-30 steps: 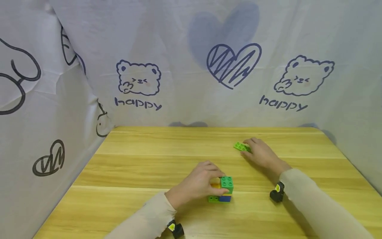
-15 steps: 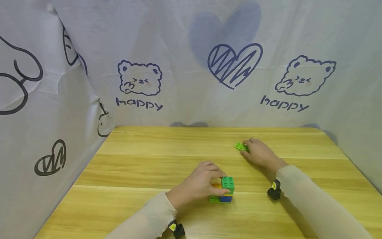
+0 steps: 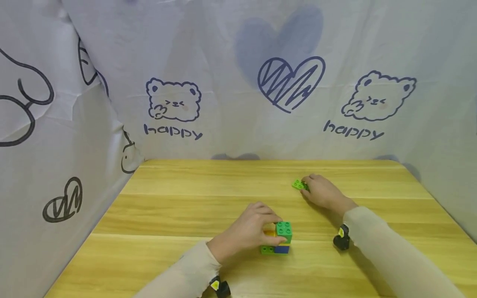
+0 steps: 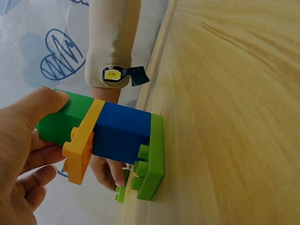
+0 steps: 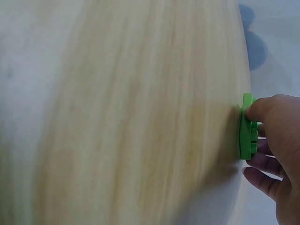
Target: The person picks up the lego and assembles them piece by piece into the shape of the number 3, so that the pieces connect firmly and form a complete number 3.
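My left hand grips the upper part of a small block stack, thumb and fingers on either side of its green top block. Under that block, the left wrist view shows an orange plate brick, a blue block and a lime-green base plate with some bare studs. The stack stands upright on the table. Farther back and to the right, my right hand pinches a light green plate brick by its edges. This brick lies flat, studs up, at the tabletop; the fingers partly cover it.
The wood-grain table reaches back to a white cloth printed with hearts and bears. More cloth hangs along the left and right sides. Black wrist cameras sit on both sleeves.
My right hand has shifted slightly left, and its fingers cover more of the light green plate brick. The left hand and the stack stay in place.
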`<state>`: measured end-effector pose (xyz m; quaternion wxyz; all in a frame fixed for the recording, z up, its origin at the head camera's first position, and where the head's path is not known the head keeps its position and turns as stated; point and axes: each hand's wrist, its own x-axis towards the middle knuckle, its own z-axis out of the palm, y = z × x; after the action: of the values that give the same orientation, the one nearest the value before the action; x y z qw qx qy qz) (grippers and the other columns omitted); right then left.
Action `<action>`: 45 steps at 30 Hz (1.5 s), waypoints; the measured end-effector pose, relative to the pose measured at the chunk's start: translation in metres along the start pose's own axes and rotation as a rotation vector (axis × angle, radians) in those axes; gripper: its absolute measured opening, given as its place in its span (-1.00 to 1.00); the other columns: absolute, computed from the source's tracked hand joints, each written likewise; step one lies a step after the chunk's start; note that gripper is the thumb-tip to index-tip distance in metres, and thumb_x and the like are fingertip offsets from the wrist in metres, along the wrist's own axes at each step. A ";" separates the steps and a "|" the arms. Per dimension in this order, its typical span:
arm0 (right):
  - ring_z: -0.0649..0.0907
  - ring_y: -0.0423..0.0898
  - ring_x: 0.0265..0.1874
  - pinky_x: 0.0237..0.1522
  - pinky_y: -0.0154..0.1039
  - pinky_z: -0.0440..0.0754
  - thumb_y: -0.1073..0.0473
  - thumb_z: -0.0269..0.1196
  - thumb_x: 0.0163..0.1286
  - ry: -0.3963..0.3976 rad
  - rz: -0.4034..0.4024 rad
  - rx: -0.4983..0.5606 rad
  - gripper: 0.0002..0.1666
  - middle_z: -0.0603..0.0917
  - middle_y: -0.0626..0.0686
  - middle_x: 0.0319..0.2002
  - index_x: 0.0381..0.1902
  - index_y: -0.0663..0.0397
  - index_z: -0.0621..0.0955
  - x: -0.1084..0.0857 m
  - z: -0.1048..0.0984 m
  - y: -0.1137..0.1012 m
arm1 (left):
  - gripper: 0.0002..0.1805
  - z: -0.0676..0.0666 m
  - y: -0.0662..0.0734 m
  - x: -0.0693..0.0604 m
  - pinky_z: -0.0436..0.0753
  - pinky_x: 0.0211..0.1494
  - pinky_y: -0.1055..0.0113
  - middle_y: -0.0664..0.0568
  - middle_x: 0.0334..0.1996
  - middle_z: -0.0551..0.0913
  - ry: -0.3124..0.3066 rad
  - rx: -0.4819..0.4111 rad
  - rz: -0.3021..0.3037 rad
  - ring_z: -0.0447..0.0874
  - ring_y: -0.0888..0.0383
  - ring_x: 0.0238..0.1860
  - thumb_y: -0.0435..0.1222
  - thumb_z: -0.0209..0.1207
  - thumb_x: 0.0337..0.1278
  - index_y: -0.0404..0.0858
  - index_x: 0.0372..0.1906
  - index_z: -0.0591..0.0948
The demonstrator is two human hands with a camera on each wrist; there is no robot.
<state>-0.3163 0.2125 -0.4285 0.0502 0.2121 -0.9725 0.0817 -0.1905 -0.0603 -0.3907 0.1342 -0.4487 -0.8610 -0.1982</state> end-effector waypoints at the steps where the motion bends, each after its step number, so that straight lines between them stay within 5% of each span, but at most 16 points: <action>1: 0.57 0.29 0.02 0.11 0.17 0.47 0.09 0.19 0.42 -0.001 0.000 -0.001 -0.49 0.57 0.34 0.03 0.13 0.40 0.52 0.000 0.000 0.000 | -0.56 0.000 0.000 0.000 0.47 0.09 0.32 0.15 -0.15 0.71 -0.002 -0.004 -0.004 0.52 0.20 -0.07 0.06 0.38 0.05 -0.16 -0.08 0.73; 21: 0.60 0.21 -0.01 0.09 0.13 0.51 0.06 0.25 0.39 0.011 -0.044 -0.011 -0.51 0.60 0.26 -0.01 0.12 0.31 0.55 -0.017 -0.018 -0.003 | -0.54 0.001 -0.001 -0.003 0.47 0.08 0.31 0.16 -0.14 0.70 -0.022 -0.028 -0.036 0.51 0.22 -0.05 0.07 0.36 0.06 -0.15 -0.05 0.73; 45: 0.64 -0.01 -0.12 -0.04 -0.04 0.62 0.01 0.34 0.31 0.112 -0.292 0.024 -0.51 0.65 0.05 -0.10 0.10 0.17 0.60 -0.048 -0.058 -0.049 | -0.55 0.001 0.000 -0.002 0.49 0.04 0.28 0.15 -0.15 0.71 -0.014 -0.050 -0.034 0.53 0.21 -0.08 0.06 0.38 0.05 -0.16 -0.07 0.73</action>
<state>-0.2485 0.1986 -0.3717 0.1133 0.3471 -0.9259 0.0968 -0.1897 -0.0611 -0.3926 0.1138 -0.4388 -0.8641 -0.2188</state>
